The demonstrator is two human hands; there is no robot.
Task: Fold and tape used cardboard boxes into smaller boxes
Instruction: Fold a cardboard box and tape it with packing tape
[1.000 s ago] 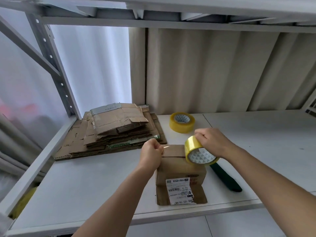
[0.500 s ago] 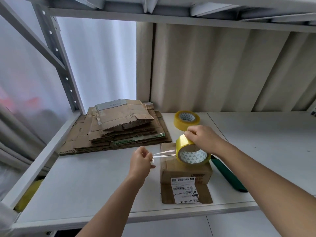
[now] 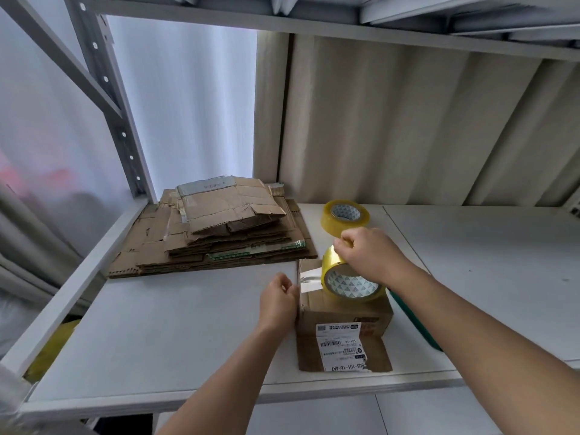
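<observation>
Small cardboard box [image 3: 343,312] sits at front edge of white counter [image 3: 175,324]. R hand [image 3: 372,254] grip clamped on yellow tape roll [image 3: 348,279] atop box; L hand [image 3: 277,298] pinches the pulled tape end against box's left side. Shipping label [image 3: 340,346] w/ barcode reads "505-101-16-6A7", seen upside down. Second tape roll [image 3: 344,216] behind; flattened cardboard stack [image 3: 219,227] back left.

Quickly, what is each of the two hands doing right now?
Left hand: pinches the free end of the tape strip at the box's left edge.
Right hand: grips the tape roll.
</observation>
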